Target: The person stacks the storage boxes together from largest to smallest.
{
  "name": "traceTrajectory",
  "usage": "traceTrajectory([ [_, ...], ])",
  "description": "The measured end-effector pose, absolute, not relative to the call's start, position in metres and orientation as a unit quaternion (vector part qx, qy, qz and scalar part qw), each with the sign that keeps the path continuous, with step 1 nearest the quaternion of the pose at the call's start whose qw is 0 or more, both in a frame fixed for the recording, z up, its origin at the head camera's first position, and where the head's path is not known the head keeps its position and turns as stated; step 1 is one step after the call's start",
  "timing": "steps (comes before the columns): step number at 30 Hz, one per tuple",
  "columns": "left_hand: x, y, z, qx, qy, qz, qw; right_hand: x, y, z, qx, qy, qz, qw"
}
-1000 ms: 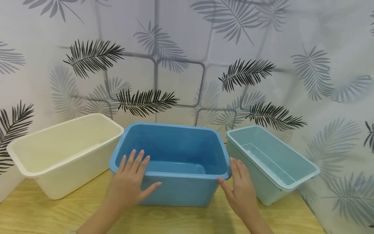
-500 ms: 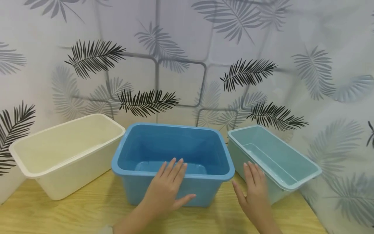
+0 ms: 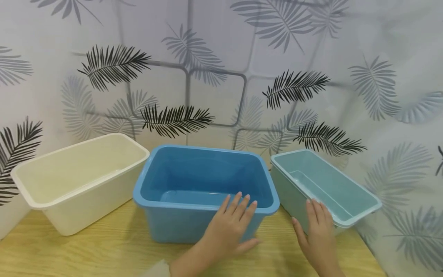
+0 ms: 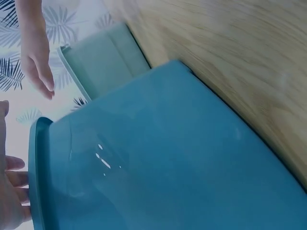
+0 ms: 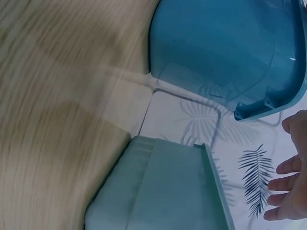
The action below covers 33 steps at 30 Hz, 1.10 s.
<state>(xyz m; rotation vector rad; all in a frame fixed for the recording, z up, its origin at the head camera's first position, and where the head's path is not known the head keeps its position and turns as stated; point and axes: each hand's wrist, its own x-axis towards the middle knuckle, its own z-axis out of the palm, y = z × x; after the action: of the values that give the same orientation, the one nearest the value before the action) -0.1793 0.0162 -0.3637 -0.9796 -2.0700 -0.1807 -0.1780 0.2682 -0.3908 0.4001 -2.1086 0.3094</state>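
Three plastic tubs line the back of the desk (image 3: 97,252), and both hands are out over the front! The left hand (image 3: 226,229) reaches in at the right part of the blue tub's (image 3: 180,225) front rim, fingers stretched over it, thumb pointing out to the side; that grip is released, clasping nothing, though whether the fingertips touch the plastic I cannot tell. The right hand (image 3: 320,236) is at the pale teal tub (image 3: 292,197), fingers extended by its near rim, grip released as well, contact again too hard to judge.

The blue tub sits upright in the middle, toward the desk's back edge, its long front wall facing the desk's front edge. The teal tub stands upright and angled by the desk's right edge, with a gap between it and the blue wall low down in the right wrist view. Over by the desk's left edge, the cream tub (image 3: 93,198) slants the other way, its right corner close up to the blue rim; touching or just beside, I cannot say. A pale sleeve (image 3: 157,269) shows on the left forearm, and behind everything hangs a backdrop (image 3: 221,46) printed with grey and black leaves.
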Motion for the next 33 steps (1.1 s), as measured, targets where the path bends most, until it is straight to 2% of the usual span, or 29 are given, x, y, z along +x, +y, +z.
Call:
traceTrajectory([
  [8,-0.178,0.042,-0.361,-0.419,-0.814,-0.056,0.399,-0.178,0.281,-0.395,0.149,-0.864,0.097,0.471],
  [16,-0.172,0.076,-0.364,-0.453,-0.803,0.000,0.386,-0.173,0.295,-0.399,0.120,-0.889,0.090,0.434],
  [23,-0.166,0.097,-0.367,-0.491,-0.806,0.065,0.324,-0.171,0.302,-0.402,0.102,-0.899,0.080,0.418],
  [33,-0.188,0.122,-0.384,-0.440,-0.837,0.105,0.308,-0.174,0.304,-0.403,0.093,-0.900,0.073,0.420],
])
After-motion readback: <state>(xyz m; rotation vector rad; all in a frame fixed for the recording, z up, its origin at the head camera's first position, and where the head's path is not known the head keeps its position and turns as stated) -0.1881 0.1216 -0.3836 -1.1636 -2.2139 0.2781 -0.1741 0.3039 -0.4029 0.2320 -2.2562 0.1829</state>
